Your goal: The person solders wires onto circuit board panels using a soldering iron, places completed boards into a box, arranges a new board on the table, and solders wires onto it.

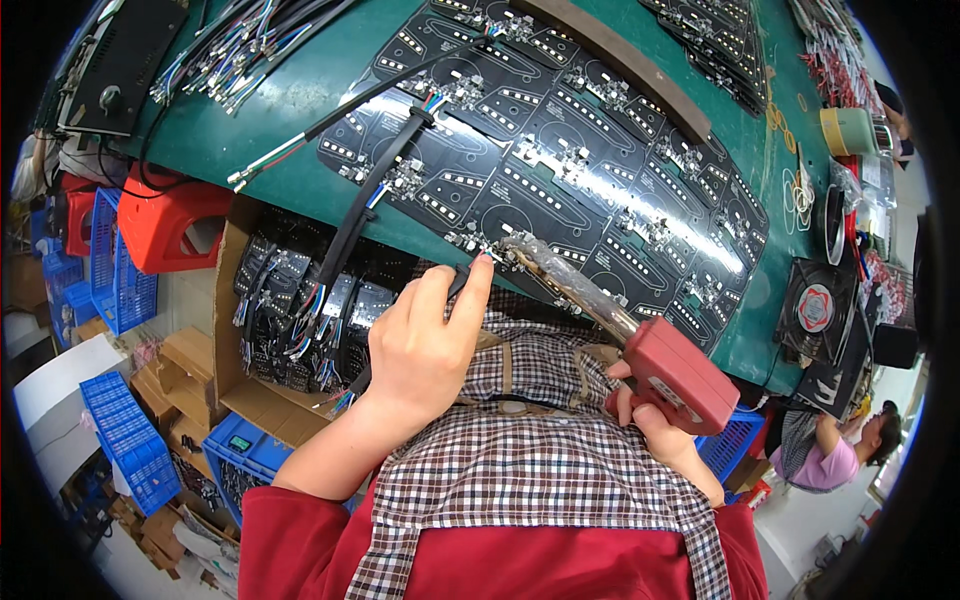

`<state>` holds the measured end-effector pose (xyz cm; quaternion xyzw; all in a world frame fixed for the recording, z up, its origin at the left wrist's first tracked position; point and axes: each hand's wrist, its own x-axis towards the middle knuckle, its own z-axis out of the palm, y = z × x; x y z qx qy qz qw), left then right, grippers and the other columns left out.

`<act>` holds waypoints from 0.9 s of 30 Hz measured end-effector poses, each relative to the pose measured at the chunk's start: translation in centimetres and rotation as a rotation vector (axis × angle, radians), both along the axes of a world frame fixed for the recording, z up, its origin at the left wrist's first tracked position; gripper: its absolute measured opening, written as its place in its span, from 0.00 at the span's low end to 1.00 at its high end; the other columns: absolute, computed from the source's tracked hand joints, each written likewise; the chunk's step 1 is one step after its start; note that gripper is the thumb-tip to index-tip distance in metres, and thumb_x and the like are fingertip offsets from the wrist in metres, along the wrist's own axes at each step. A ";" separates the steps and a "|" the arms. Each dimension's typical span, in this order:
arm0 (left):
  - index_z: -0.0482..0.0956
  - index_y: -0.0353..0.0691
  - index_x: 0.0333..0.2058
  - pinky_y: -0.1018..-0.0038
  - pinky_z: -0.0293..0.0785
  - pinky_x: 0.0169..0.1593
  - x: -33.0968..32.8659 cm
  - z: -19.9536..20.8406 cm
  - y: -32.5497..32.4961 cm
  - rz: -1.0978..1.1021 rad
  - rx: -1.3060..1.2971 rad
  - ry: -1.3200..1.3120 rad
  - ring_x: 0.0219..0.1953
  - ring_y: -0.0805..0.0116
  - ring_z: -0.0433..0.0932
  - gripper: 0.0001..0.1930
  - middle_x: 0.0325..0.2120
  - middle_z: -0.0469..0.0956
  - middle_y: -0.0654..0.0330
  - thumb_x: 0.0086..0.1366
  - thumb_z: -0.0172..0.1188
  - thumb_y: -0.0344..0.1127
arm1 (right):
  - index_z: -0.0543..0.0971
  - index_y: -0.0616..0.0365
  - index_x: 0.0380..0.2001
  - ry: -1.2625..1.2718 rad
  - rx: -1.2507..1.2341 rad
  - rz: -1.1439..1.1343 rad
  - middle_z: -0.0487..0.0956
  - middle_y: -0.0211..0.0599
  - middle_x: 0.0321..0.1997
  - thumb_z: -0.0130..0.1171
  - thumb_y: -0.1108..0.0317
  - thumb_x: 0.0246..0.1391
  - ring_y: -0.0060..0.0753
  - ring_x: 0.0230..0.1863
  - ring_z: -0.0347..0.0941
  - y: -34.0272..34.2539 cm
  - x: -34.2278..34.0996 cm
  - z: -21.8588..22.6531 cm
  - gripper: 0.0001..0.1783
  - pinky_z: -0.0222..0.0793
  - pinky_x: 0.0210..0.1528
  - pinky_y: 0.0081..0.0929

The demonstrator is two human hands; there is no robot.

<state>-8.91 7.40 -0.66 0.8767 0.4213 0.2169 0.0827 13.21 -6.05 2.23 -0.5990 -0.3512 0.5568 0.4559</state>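
My right hand is wrapped round the handle of a red soldering gun. The gun's long metal barrel slants up and left, and its tip lies at the near edge of a panel of black circuit boards. Close to that tip, my left hand pinches a black cable at the small white connectors on the board edge. Whether the tip touches the cable's wires is too small to tell. Left of my hand, another black cable runs from the panel down over the table edge.
A cardboard box of boards with cables stands below the table's left edge. Bundled cables and a black power unit lie at the far left of the green table. A fan stands at right; beyond it is another person.
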 end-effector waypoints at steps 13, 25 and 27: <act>0.77 0.35 0.37 0.72 0.69 0.25 0.3 0.1 0.6 0.063 -0.300 -0.376 0.23 0.63 0.73 0.13 0.24 0.71 0.58 0.50 0.62 0.21 | 0.64 0.68 0.56 -0.096 -0.141 0.116 0.79 0.39 0.39 0.64 0.66 0.43 0.26 0.35 0.75 -0.5 0.8 -0.3 0.37 0.71 0.43 0.26; 0.78 0.32 0.38 0.73 0.68 0.25 0.0 -0.1 0.3 0.005 -0.162 -0.215 0.23 0.65 0.72 0.14 0.25 0.71 0.57 0.50 0.63 0.22 | 0.65 0.70 0.55 -0.068 -0.111 0.054 0.78 0.40 0.42 0.65 0.70 0.39 0.26 0.34 0.76 -0.7 0.7 -0.3 0.38 0.71 0.43 0.25; 0.78 0.32 0.38 0.73 0.68 0.25 0.1 -0.1 0.3 -0.006 -0.148 -0.212 0.24 0.64 0.72 0.14 0.25 0.71 0.57 0.50 0.63 0.22 | 0.67 0.69 0.54 -0.342 -0.093 0.255 0.77 0.44 0.44 0.65 0.70 0.39 0.30 0.37 0.76 -1.4 1.5 -1.2 0.35 0.71 0.44 0.25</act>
